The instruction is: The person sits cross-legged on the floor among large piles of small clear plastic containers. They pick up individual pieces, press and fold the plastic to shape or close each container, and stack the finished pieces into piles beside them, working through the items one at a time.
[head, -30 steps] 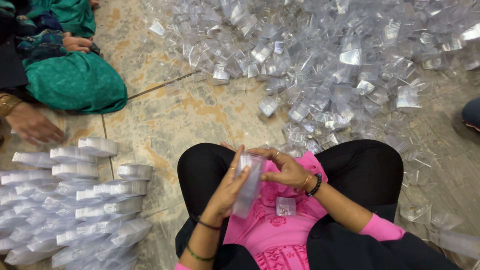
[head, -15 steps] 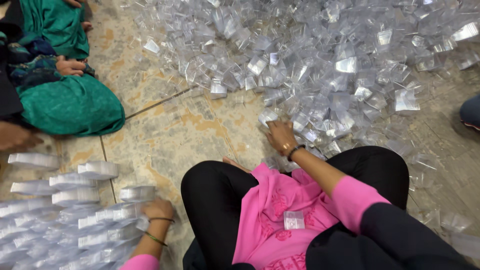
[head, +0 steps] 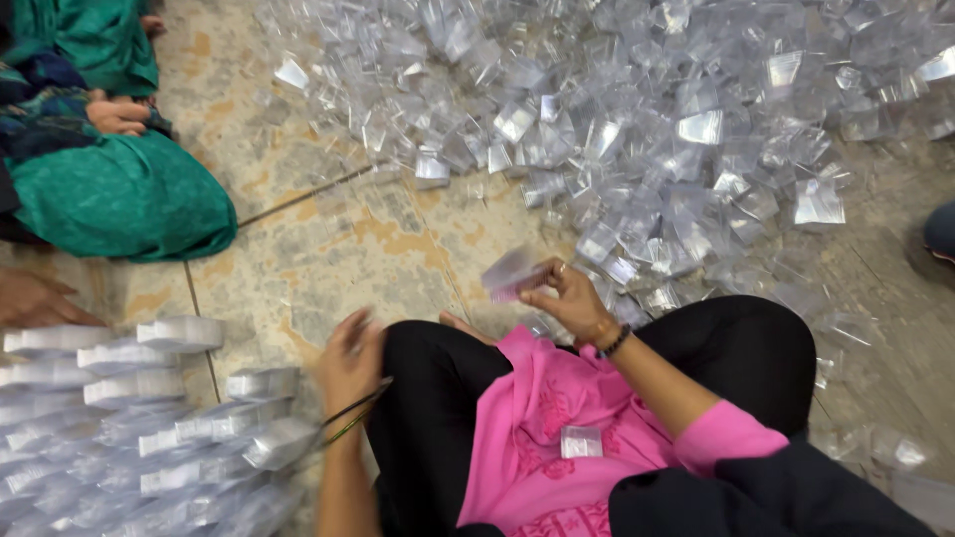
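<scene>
The right hand pinches a small clear plastic packet in its fingertips, just above the knee. The left hand is blurry (open or closed, I cannot tell) and sits beside the neat stacks of flat packets. A big shiny heap of crinkly loose packets covers the stone floor ahead.

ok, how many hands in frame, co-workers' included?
4. The wearer's right hand holds a clear packet; their left hand is beside the stacked packets. One co-worker hand rests on green cloth, another at the left edge. Others may be hidden.
</scene>
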`<action>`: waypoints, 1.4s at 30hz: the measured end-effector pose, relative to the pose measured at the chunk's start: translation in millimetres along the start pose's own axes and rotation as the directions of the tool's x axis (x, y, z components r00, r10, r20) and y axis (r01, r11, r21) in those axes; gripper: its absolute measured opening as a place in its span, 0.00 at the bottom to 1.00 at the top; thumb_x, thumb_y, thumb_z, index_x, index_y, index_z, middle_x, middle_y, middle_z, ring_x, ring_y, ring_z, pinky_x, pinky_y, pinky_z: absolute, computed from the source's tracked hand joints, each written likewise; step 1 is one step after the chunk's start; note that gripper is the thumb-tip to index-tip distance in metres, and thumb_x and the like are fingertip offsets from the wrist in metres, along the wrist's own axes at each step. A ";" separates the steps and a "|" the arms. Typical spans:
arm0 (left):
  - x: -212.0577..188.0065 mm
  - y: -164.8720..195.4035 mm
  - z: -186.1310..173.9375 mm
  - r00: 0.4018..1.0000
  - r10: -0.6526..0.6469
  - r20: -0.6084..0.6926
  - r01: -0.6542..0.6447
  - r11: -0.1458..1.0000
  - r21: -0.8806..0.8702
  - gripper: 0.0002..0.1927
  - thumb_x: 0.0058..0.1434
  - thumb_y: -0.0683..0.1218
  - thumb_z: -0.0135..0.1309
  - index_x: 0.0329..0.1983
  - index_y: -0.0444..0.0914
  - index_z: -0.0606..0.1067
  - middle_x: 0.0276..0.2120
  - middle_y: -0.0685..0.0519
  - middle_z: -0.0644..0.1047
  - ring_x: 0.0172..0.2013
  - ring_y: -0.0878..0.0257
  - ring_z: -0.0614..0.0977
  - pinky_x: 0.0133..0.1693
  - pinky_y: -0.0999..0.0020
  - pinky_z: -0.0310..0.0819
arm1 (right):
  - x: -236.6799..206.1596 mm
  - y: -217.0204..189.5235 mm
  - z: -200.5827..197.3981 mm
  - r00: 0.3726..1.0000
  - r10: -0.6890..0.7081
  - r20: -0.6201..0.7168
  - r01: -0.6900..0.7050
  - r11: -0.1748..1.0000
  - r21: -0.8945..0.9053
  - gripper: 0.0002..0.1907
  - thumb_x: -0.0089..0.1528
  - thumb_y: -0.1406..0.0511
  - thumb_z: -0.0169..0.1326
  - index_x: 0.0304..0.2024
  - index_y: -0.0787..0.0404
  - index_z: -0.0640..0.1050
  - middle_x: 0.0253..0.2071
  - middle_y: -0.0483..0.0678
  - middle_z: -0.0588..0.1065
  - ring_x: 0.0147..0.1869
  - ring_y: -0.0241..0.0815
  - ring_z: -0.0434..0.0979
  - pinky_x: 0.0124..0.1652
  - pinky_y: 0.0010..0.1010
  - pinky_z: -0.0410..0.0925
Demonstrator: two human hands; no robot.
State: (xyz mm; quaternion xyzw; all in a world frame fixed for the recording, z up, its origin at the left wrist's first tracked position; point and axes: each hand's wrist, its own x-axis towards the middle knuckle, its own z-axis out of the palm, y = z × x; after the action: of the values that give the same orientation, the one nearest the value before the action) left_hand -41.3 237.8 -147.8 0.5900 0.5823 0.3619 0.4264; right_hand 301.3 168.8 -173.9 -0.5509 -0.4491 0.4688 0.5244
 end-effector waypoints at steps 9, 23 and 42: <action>-54.2 76.5 137.0 0.746 0.107 0.658 0.324 0.804 -0.499 0.33 0.59 0.43 0.66 0.67 0.31 0.70 0.57 0.44 0.77 0.55 0.58 0.79 0.55 0.65 0.77 | -95.1 -49.4 -16.5 0.926 -0.333 0.178 0.372 0.882 -0.287 0.18 0.60 0.73 0.64 0.52 0.66 0.78 0.48 0.48 0.82 0.55 0.35 0.81 0.71 0.37 0.56; -80.0 74.2 141.3 0.802 0.089 0.590 0.206 0.886 -0.414 0.33 0.53 0.45 0.70 0.61 0.32 0.72 0.51 0.46 0.80 0.51 0.63 0.82 0.55 0.70 0.75 | -113.6 -62.5 -21.9 0.982 0.179 0.060 -0.178 0.984 -0.029 0.15 0.63 0.70 0.60 0.51 0.72 0.79 0.36 0.45 0.82 0.39 0.27 0.77 0.40 0.20 0.71; -36.2 38.7 122.0 0.736 -0.256 0.626 0.592 0.691 -0.414 0.38 0.66 0.69 0.37 0.63 0.36 0.73 0.56 0.45 0.75 0.52 0.52 0.82 0.49 0.55 0.84 | -78.4 -0.2 -51.5 0.977 0.194 -0.088 -0.158 0.937 0.312 0.10 0.64 0.75 0.55 0.48 0.70 0.76 0.42 0.56 0.82 0.48 0.41 0.83 0.53 0.28 0.73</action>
State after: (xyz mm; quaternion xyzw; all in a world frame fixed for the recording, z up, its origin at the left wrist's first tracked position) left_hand 83.9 193.4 -155.2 0.3439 0.4265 0.2355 0.8027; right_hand 339.9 83.4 -169.7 -0.5286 -0.2892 0.5442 0.5838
